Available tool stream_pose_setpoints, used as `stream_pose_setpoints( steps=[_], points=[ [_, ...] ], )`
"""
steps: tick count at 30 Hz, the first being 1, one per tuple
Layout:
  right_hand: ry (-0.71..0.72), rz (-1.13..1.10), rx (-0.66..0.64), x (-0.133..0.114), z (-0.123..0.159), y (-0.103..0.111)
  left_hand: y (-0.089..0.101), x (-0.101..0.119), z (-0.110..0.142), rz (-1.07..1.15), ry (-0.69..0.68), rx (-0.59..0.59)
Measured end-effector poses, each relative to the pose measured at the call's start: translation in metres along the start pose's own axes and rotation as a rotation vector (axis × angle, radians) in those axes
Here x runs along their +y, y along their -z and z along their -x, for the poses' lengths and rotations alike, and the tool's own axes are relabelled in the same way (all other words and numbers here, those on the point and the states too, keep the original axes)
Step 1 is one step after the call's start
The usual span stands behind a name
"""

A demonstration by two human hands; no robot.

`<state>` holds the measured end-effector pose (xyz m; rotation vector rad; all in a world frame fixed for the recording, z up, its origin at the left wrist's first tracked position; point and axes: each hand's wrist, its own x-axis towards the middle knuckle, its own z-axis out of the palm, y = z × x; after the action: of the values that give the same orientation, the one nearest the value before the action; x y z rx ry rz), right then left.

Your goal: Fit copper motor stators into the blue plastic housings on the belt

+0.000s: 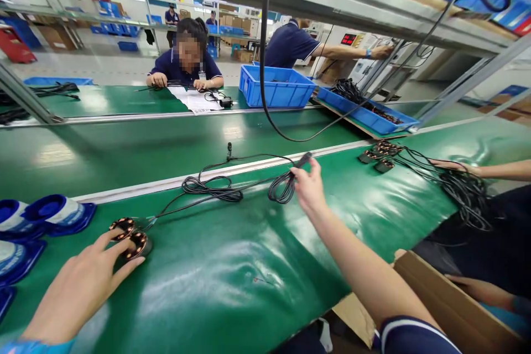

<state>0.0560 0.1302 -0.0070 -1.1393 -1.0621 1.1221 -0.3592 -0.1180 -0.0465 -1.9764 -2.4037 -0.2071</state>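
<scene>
My left hand (89,268) is curled around two small black ring-shaped parts with orange glints. One finger reaches into the far ring (123,225); another finger and the thumb grip the near ring (143,246). Thin wires (150,222) join the rings to black cables that run right across the green mat. A looped black cable (213,188) lies between my hands. Pinched in my right hand (307,181) is the upper end of a coiled black cable (282,187), with a dark tip poking out above the fingers.
Blue-and-white round holders (52,213) stand at left. At right, a neighbour's hand (454,165) touches bundled cables (464,193) beside more ring parts (384,149). A hanging cable (263,66) crosses the view. Beyond are blue bins (276,88) and a seated person (186,63). An open carton (448,298) sits lower right.
</scene>
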Motion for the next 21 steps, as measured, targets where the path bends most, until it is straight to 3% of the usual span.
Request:
stream_pose_setpoints(
  steps=[2,5,7,9,10,12,15,17,19,21],
  points=[
    [0.053,-0.024,0.091,-0.011,-0.001,0.042,-0.006,-0.004,0.004,-0.043,-0.071,-0.076],
    [0.078,0.309,-0.022,-0.027,0.000,0.092,-0.009,0.001,0.008,-0.069,-0.121,-0.105],
    [0.064,0.632,-0.137,-0.040,-0.003,0.113,-0.005,0.004,0.011,-0.068,-0.129,-0.116],
    [0.161,0.954,-0.170,-0.049,-0.009,0.114,0.002,0.003,0.016,-0.069,-0.110,-0.158],
    [0.255,1.072,-0.175,-0.049,-0.013,0.105,0.008,0.002,0.019,-0.069,-0.083,-0.183],
    [0.472,1.185,-0.288,-0.041,-0.017,0.067,0.021,0.004,0.025,-0.049,-0.003,-0.230],
    [0.802,1.057,-0.650,-0.003,-0.003,-0.021,0.043,0.024,0.038,0.051,0.113,-0.277],
    [1.038,0.992,-0.811,0.028,0.016,-0.076,0.051,0.042,0.044,0.051,0.151,-0.268],
    [1.192,0.955,-0.884,0.058,0.028,-0.116,0.050,0.052,0.046,0.027,0.204,-0.253],
    [1.240,0.868,-0.882,0.082,0.020,-0.137,0.046,0.051,0.045,0.009,0.240,-0.239]
  ],
)
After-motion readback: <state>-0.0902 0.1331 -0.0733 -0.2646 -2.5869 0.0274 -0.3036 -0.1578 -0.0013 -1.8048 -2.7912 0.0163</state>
